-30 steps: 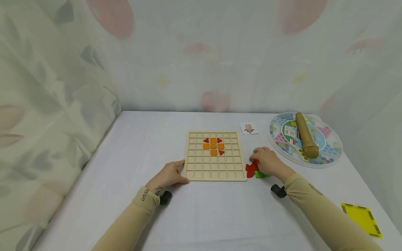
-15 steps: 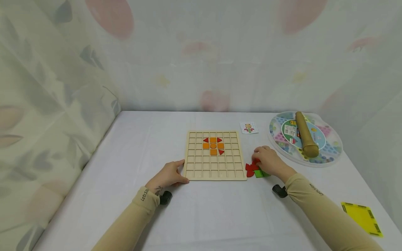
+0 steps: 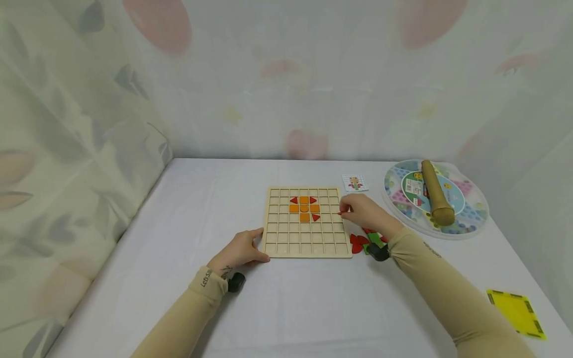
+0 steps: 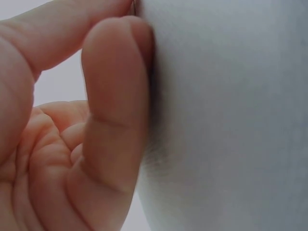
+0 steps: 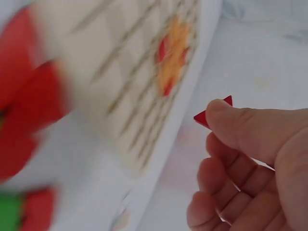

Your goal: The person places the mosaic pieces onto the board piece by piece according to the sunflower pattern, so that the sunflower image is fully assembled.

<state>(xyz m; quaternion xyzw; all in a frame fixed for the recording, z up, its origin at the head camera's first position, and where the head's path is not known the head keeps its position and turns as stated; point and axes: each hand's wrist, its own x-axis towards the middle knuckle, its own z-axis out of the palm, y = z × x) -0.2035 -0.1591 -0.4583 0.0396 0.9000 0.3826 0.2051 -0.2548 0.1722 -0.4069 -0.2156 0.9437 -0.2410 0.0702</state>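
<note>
Red triangle piece, pinched over grid board.
Head view: right hand [image 3: 364, 213] pinched red triangle [image 3: 341, 213] above wooden board [image 3: 306, 237], loose pieces [image 3: 358, 242] at its 5 o'clock; left hand [image 3: 239, 250] lay flat, fingers relaxed, touching the board's corner. Left wrist view: only fingers [image 4: 115, 110] and tablecloth [image 4: 231, 115]. Right wrist view: thumb clamped the triangle [image 5: 211, 113].

Counts at my fingers

Beyond my fingertips I counted three red triangles [image 3: 312, 200] and five orange pieces [image 3: 304, 208]; one more triangle [image 3: 342, 213] sat pinched.

grid board [image 3: 306, 222]: we see pale, matt wood
red triangle [image 5: 211, 113]: smooth, matt, painted look
worktop [image 3: 291, 303]: we see white, matt cloth
</note>
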